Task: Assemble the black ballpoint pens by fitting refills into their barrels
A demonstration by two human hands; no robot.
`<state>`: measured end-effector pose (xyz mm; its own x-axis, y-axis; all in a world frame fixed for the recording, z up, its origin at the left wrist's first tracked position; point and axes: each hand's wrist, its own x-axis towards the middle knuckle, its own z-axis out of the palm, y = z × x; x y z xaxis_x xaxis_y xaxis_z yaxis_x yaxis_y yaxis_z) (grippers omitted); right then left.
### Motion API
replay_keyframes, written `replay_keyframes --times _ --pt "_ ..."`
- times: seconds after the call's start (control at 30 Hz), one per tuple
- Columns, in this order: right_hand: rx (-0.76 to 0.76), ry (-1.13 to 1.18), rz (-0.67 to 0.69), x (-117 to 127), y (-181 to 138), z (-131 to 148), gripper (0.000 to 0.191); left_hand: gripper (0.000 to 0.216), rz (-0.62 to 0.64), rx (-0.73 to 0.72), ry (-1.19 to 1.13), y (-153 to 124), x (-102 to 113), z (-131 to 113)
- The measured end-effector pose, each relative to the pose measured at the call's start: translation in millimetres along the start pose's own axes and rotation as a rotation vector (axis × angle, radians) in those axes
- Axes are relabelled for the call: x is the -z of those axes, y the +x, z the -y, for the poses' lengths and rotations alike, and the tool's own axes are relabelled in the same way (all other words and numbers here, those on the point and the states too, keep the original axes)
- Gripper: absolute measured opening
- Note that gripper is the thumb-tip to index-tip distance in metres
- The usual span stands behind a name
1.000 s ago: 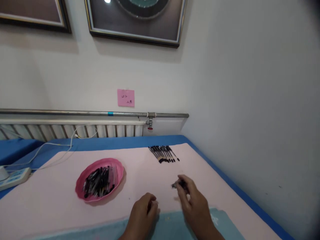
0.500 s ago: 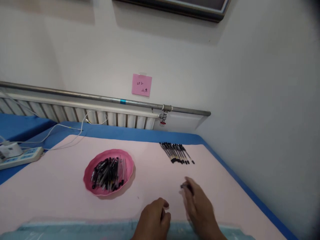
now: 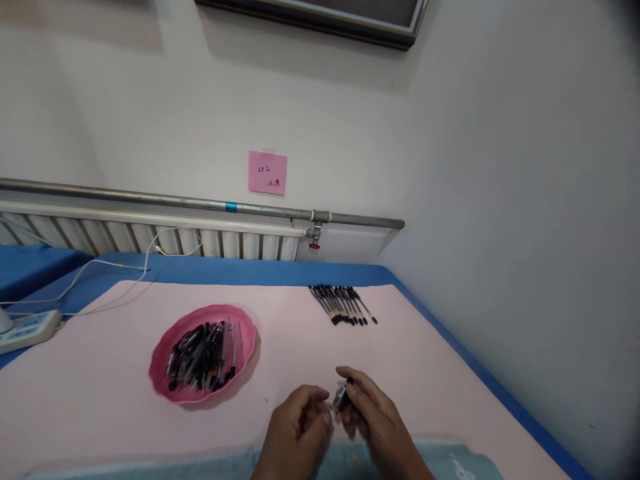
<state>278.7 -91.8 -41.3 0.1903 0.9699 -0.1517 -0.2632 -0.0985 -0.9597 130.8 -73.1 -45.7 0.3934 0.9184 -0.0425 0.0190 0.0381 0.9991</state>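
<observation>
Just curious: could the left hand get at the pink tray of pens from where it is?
Probably yes: bare pink mat lies between the left hand and the pink tray, though its fingers are busy with a small pen part.

Both the left hand (image 3: 299,427) and the right hand (image 3: 373,417) are bare, with no gloves, rings or watch visible on them, and no sleeve shows on the wrists and forearms, which are uncovered down to the picture's lower edge.

One head-worn camera looks forward and down across the table (image 3: 100,373) toward the wall (image 3: 450,167).
</observation>
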Motion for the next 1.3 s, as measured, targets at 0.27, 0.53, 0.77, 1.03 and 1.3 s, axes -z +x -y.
replay_keyframes --times 0.27,0.53,0.77,1.03,1.3 --pt "-0.229 0.346 0.038 -17 -10 3 0.026 0.018 0.038 -0.036 -0.144 -4 1 -3" --pt "-0.411 0.494 0.099 -18 -10 1 0.019 0.018 0.001 -0.082 -0.054 -6 2 -2" --pt "-0.466 0.554 0.12 -18 -9 2 0.017 0.019 0.003 -0.045 -0.07 -6 0 0" --pt "-0.466 0.531 0.143 -17 -10 3 0.019 0.022 0.001 0.021 -0.195 -6 -1 -5" --pt "-0.415 0.481 0.163 -19 -11 0 0.018 0.033 0.056 0.088 -0.328 -1 -2 -5"
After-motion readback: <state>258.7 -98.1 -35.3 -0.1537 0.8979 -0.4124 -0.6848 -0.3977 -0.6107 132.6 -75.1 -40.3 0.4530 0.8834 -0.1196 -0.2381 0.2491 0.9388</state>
